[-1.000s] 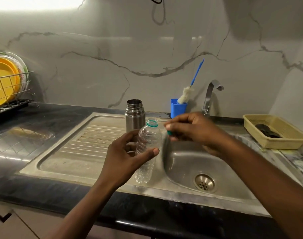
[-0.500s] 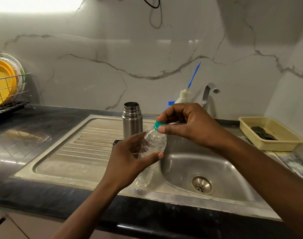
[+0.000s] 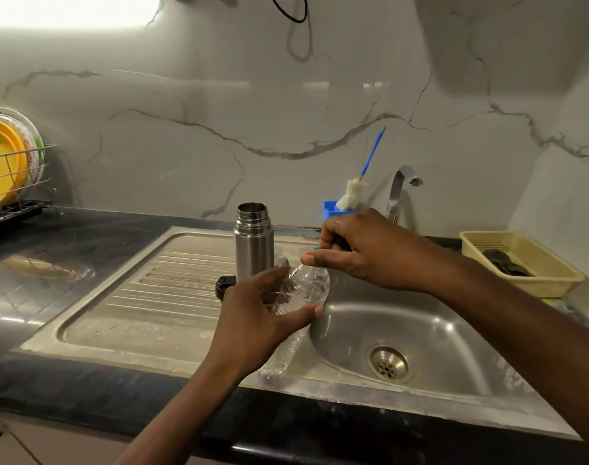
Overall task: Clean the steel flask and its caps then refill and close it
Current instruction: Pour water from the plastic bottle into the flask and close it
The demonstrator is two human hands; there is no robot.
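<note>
Currently, the head view, the only 1 supplied, shows the person working over the steel sink point(image 3: 430, 333). The left hand point(image 3: 252, 327) is wrapped around the body of a clear plastic bottle point(image 3: 303, 290), thumb on the near side and fingers curled behind it, tilting the neck toward the right. The right hand point(image 3: 356, 253) pinches the bottle's teal cap point(image 3: 316, 249) between thumb and forefinger; whether the cap is already loose cannot be told.

The steel flask point(image 3: 253, 243) stands upright and open on the ribbed drainboard point(image 3: 172, 283), just behind the left hand. A black flask cap point(image 3: 225, 284) lies on the drainboard just beside the flask base. A bottle brush point(image 3: 356, 191) rests in a blue holder point(image 3: 330, 209) near the tap point(image 3: 402, 189).

The step in hand appears to be uncapping the bottle for the refill. Recommended practice:
1. Grip the thin bottle lightly; a hard squeeze may spill water once the cap releases.
2. Turn the cap only, keeping the neck raised.
3. Keep the flask within reach and upright; avoid knocking it with the left wrist.
</note>
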